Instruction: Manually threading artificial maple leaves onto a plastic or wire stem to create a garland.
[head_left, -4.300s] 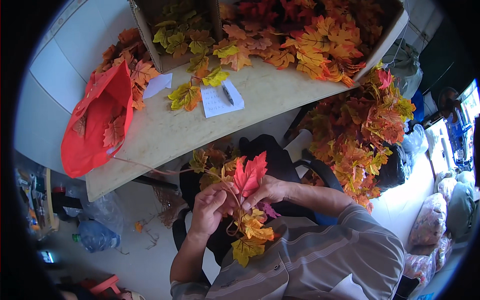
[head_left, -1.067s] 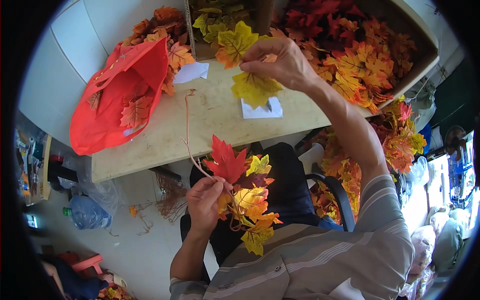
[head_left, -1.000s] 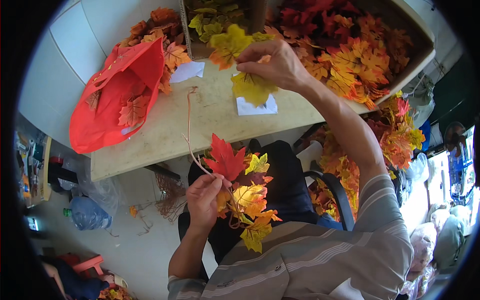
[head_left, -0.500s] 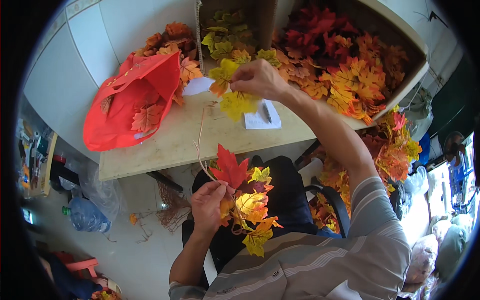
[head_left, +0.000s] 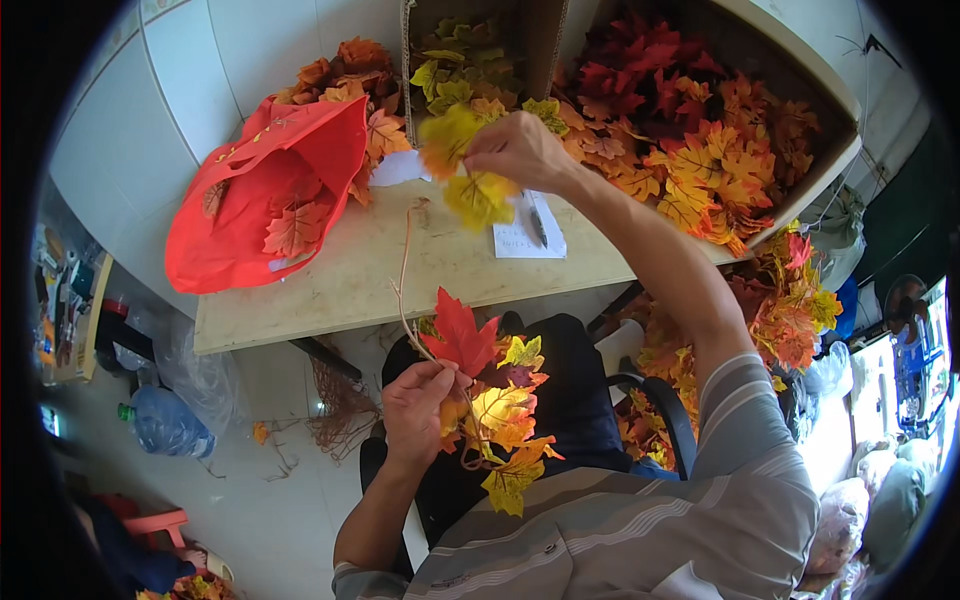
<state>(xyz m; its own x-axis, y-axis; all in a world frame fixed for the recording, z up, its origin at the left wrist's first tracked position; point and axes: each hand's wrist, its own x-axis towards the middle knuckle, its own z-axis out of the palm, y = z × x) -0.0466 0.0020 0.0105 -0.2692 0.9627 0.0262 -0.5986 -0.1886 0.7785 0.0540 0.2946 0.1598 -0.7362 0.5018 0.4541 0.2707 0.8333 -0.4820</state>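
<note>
— Yellow fabric leaves (head_left: 478, 195), two or so, sit pinched in my right hand (head_left: 520, 150); the fingers are closed on them above the far middle of the table (head_left: 330, 290), just in front of the cardboard box of yellow-green leaves (head_left: 470, 70).

— And your left hand (head_left: 425, 410)?

— Down off the near edge of the table, over my lap; it is closed around a leafy branch (head_left: 490, 400), with a red maple leaf (head_left: 462, 335) on top and orange and yellow ones below; a thin bare stem (head_left: 402, 270) rises from my grip and curves up over the near edge of the table.

— What else lies on the table?

— Toward the left end, a red bag (head_left: 260, 200) lies open with orange leaves in it; a white slip of paper with a pen (head_left: 530, 225) lies just beneath my right hand; a heap of red and orange leaves (head_left: 690, 130) fills the far right corner; more leaves (head_left: 790, 310) hang off the right edge.
</note>
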